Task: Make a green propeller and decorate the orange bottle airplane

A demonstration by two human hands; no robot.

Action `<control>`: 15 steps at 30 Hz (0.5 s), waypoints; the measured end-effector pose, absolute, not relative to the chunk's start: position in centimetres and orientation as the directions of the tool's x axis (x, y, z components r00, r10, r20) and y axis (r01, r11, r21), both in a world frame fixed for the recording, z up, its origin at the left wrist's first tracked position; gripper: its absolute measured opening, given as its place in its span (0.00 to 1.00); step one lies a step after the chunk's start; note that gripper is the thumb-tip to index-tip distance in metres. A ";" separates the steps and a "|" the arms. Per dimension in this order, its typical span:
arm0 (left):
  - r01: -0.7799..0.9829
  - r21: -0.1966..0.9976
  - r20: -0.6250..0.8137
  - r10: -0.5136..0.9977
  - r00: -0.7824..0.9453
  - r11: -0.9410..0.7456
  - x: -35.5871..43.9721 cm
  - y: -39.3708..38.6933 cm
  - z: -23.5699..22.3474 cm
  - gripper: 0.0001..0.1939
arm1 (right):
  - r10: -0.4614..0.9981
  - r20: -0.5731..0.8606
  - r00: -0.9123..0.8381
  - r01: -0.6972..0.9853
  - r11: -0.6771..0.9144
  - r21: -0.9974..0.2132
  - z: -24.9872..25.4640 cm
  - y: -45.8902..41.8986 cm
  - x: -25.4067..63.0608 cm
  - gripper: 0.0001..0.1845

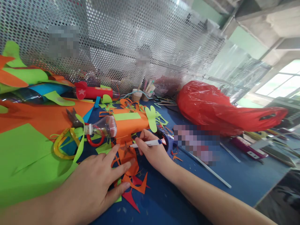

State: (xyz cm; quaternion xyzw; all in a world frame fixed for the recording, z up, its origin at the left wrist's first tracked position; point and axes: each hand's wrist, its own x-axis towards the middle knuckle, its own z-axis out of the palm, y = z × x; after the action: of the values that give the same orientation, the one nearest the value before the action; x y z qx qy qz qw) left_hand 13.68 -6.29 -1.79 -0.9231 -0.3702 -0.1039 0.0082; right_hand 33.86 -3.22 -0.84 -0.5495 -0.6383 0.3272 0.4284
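Observation:
A white marker with a blue end (151,142) is gripped in my right hand (153,153), its tip on an orange paper flap (131,167). A dark star shape (126,148) is drawn there. My left hand (93,176) lies with fingers spread, fingertips touching the flap and the paper around it. The flap extends from a clear plastic bottle (104,126) lying on its side, wrapped in orange paper (133,124) with a green strip. Green rounded paper fins (151,118) stand at its far right end.
Scissors with a yellow handle (56,148) lie left of the bottle, near green paper sheets (28,162). Orange and red scraps (131,200) litter the blue table (178,200). A blue tape dispenser (169,144), a red plastic bag (203,106) and a white stick (211,171) are on the right.

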 end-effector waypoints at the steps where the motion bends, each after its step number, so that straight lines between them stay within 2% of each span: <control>1: 0.684 0.066 0.195 0.682 0.705 -0.727 13.7 -6.3 -1.8 0.23 | 0.983 0.183 -0.027 0.414 0.178 -0.893 -0.8 -3.3 33.9 0.12; 15: 0.681 0.052 0.200 0.676 0.709 -0.730 13.8 -6.3 -1.9 0.23 | 0.985 0.166 -0.037 0.398 0.167 -0.902 -0.7 -3.3 33.9 0.12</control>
State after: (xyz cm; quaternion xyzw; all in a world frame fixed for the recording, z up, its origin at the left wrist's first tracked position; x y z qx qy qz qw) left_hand 13.85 -6.26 -1.86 -0.9244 -0.3669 -0.1031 0.0127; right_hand 33.89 -3.25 -0.69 -0.5464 -0.6329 0.3433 0.4279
